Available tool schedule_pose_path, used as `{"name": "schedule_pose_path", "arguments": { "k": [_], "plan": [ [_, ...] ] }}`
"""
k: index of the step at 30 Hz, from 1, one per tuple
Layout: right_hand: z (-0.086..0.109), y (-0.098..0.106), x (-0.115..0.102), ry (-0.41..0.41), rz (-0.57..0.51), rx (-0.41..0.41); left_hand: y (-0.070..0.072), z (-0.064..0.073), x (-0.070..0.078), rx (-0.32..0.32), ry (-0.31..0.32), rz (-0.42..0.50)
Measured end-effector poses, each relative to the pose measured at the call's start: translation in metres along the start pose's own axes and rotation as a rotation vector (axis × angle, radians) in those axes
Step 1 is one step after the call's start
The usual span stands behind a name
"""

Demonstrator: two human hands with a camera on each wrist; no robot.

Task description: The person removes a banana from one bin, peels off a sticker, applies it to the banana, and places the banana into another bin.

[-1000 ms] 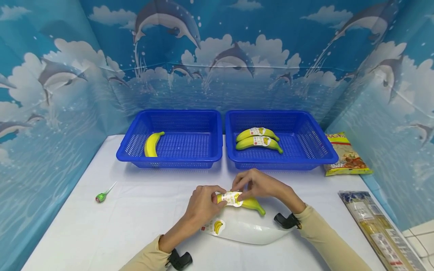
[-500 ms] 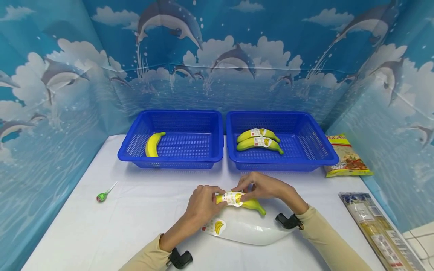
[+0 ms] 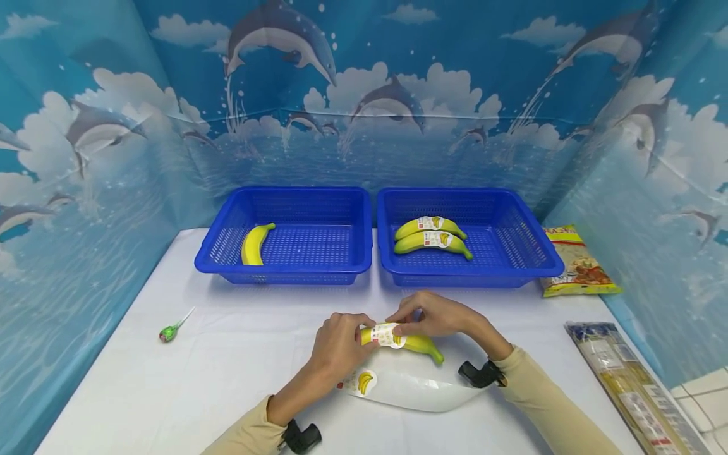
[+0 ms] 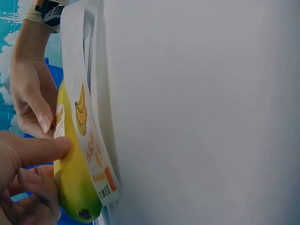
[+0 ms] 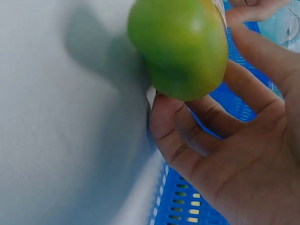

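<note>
Currently L hand (image 3: pixel 338 344) & R hand (image 3: pixel 436 315) pinch banana (image 3: pixel 419 344), its label (image 3: pixel 382 335) pt. hidden under R thumb (image 3: pixel 406 329).

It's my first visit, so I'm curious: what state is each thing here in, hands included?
Held banana: labelled, in both hands.
Left hand: gripping it.
Right hand: gripping it, thumb on the label.
White sheet: one sticker showing.
Left basket: upright, holding one banana, no label showing.
Right basket: upright, holding two labelled bananas.
Lollipop: lying on its side.
Snack bag: lying down.
Long packet: lying flat.
</note>
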State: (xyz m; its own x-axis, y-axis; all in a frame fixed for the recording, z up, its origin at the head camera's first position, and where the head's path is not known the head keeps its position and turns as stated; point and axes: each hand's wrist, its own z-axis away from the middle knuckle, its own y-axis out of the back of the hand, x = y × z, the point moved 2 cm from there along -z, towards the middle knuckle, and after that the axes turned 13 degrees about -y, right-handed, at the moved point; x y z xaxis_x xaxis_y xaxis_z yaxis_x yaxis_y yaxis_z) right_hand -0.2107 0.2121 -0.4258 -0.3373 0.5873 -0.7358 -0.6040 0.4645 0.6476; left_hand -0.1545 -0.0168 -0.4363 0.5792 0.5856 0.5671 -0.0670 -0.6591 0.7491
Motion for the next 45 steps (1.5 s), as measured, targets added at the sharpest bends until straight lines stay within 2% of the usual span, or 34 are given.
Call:
{"name": "schedule_pose_path", "arguments": {
  "k": [7, 13, 17, 21, 28, 31, 35, 40, 45],
  "plan": [
    [-0.003, -0.001, 0.003, -0.018, -0.011, 0.015, 0.0, 0.001, 0.0, -0.012, -0.045, -0.027],
    [-0.004, -0.002, 0.003, -0.015, -0.045, -0.006, 0.002, -0.001, 0.001, -0.067, -0.035, -0.067],
    [-0.005, -0.004, 0.002, -0.056, -0.089, -0.02, 0.004, -0.002, 0.001, -0.11, -0.026, -0.097],
    [-0.005, -0.005, 0.001, -0.108, -0.144, -0.042, 0.005, -0.003, 0.002, -0.112, -0.045, -0.115],
    [-0.002, -0.003, 0.001, -0.17, -0.284, -0.052, 0.009, -0.002, 0.007, -0.051, -0.094, -0.136],
    [0.001, 0.0, 0.0, -0.166, -0.328, -0.038, 0.012, -0.003, 0.01, -0.032, -0.105, -0.147],
    [0.006, 0.005, -0.003, -0.137, -0.335, 0.0, 0.017, -0.004, 0.014, -0.021, -0.106, -0.139],
    [0.014, 0.014, -0.008, -0.112, -0.329, 0.08, 0.025, -0.007, 0.017, 0.016, -0.104, -0.054],
    [0.026, 0.028, -0.013, -0.132, -0.289, 0.153, 0.034, -0.013, 0.016, 0.108, -0.109, 0.087]
  ]
}}
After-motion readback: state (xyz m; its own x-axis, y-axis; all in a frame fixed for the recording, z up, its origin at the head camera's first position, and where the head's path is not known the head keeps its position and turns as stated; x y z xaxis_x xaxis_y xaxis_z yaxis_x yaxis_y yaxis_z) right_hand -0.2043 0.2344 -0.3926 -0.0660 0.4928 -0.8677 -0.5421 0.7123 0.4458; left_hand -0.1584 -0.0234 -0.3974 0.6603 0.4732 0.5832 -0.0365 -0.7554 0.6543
